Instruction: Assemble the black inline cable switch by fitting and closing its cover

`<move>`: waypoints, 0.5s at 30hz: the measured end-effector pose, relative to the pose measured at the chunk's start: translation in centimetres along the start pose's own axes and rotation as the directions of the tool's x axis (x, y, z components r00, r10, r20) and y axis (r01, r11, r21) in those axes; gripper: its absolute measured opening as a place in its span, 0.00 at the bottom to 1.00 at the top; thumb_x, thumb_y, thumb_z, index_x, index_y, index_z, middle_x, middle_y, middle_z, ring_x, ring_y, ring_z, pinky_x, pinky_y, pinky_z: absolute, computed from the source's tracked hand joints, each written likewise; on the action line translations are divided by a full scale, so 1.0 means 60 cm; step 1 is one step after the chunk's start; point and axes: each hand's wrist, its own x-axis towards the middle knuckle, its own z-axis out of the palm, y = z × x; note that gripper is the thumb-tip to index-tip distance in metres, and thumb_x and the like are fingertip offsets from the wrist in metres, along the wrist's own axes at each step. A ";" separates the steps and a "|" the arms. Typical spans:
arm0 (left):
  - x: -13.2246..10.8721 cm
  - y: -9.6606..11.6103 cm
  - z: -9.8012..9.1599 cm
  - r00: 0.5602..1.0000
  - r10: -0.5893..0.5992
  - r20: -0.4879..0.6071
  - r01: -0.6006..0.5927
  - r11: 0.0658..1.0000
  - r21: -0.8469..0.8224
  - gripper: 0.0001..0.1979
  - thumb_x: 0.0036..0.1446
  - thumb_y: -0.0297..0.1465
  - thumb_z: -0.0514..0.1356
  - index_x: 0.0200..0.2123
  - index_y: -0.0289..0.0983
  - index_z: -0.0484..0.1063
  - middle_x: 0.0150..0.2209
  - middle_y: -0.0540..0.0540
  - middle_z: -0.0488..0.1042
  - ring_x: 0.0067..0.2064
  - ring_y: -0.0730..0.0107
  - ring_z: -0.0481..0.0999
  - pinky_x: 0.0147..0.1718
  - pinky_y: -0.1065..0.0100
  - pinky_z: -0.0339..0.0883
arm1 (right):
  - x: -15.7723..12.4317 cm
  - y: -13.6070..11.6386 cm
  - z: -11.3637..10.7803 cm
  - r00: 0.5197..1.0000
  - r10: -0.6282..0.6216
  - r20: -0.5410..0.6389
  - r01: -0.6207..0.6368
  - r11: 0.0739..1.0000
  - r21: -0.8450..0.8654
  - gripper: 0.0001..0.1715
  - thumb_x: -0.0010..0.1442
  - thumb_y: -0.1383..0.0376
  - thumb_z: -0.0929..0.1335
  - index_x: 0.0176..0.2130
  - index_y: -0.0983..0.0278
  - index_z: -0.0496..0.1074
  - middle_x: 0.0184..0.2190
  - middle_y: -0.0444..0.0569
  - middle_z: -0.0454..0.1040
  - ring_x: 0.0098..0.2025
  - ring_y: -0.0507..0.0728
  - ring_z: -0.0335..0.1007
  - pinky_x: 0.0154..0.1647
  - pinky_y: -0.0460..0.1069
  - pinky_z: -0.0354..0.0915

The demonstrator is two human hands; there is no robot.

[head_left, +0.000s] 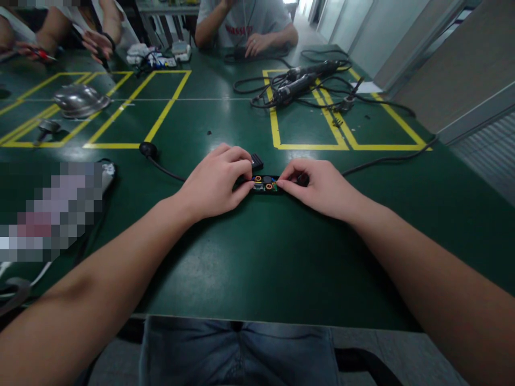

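A small open black case with a circuit board (pixel 265 186) lies between my two hands on the green table. Copper-coloured ring coils show on the board. My left hand (pixel 217 179) is closed, thumb and fingers pinching the left end of the case. At the right end, the fingertips of my right hand (pixel 319 185) pinch its edge; a dark round part (pixel 302 179) sits under those fingers. Just behind the case is a black ribbed piece (pixel 257 161), partly hidden by my left fingers. Black cables (pixel 386 159) run out from both hands, the left one ending in a plug (pixel 148 149).
Black handheld tools with tangled cables (pixel 298 86) lie at the back right, over yellow tape lines. A shiny metal bowl-like part (pixel 80 101) and a small metal-headed piece (pixel 48 127) sit at the left. Nearer is a blurred-out object (pixel 56 209). Co-workers' hands (pixel 259 44) are across the table.
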 end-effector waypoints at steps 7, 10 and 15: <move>-0.001 -0.024 0.010 0.991 -0.133 0.001 0.133 0.991 -0.017 0.20 0.78 0.37 0.58 0.62 0.40 0.86 0.69 0.36 0.81 0.70 0.43 0.78 0.72 0.37 0.70 | -0.003 0.000 0.004 0.994 -0.104 0.017 0.105 0.993 -0.059 0.04 0.70 0.63 0.73 0.41 0.58 0.81 0.38 0.49 0.83 0.37 0.61 0.75 0.43 0.56 0.69; 0.001 -0.024 0.014 0.987 -0.161 0.027 0.162 0.986 -0.043 0.22 0.79 0.37 0.56 0.65 0.40 0.86 0.68 0.37 0.83 0.68 0.47 0.82 0.71 0.44 0.74 | -0.004 0.001 0.005 0.991 -0.134 0.022 0.136 0.988 -0.077 0.06 0.71 0.63 0.72 0.43 0.57 0.82 0.40 0.50 0.83 0.39 0.63 0.76 0.45 0.57 0.70; 0.000 -0.025 0.013 0.974 -0.226 -0.018 0.225 0.973 -0.055 0.18 0.77 0.35 0.60 0.57 0.41 0.90 0.61 0.39 0.88 0.61 0.49 0.88 0.65 0.49 0.80 | -0.005 -0.002 0.004 0.989 -0.147 0.035 0.150 0.984 -0.094 0.07 0.72 0.62 0.72 0.42 0.57 0.83 0.39 0.51 0.83 0.39 0.62 0.76 0.45 0.58 0.70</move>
